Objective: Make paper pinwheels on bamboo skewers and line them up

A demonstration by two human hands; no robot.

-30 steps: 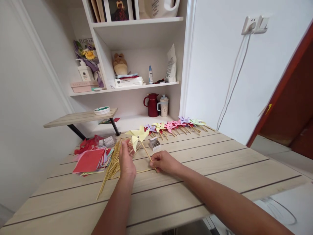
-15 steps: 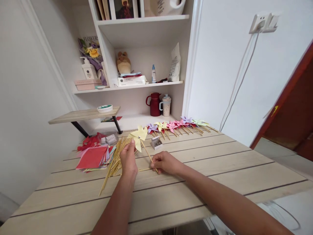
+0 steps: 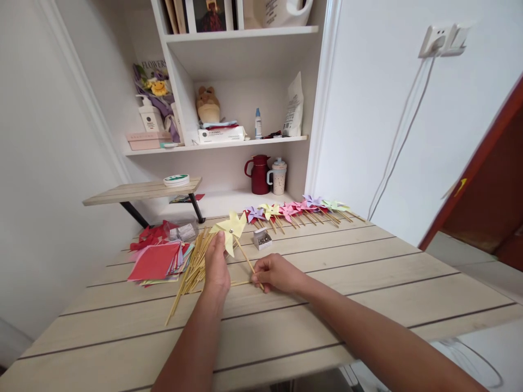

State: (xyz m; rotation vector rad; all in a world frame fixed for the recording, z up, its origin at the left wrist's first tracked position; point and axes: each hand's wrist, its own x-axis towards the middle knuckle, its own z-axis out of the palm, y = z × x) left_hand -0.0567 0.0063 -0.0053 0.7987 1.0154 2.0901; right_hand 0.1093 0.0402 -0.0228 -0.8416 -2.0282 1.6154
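A pale yellow paper pinwheel [image 3: 234, 222] on a thin wooden stick leans over the table, a small silver pin at its centre. My right hand [image 3: 274, 272] pinches the lower part of the stick. At the pinwheel's lower left, my left hand [image 3: 217, 267] has its thumb up against a paper blade; its other fingers are partly hidden behind. A small white box [image 3: 262, 239] of metal pins stands open just beyond my hands. To the left lie a heap of wooden sticks [image 3: 191, 271] and a stack of coloured paper squares [image 3: 156, 262], red on top.
A row of coloured pinwheels [image 3: 288, 211] lies along the table's back edge. Behind it, a dark red jug [image 3: 259, 175] and a lidded cup [image 3: 278, 177] stand under the shelves. A small raised wooden stand [image 3: 134, 191] is at the back left.
The yellow pinwheel's blades have turned slightly, and my left thumb has shifted a little along the paper. My right hand keeps its pinch on the stick.
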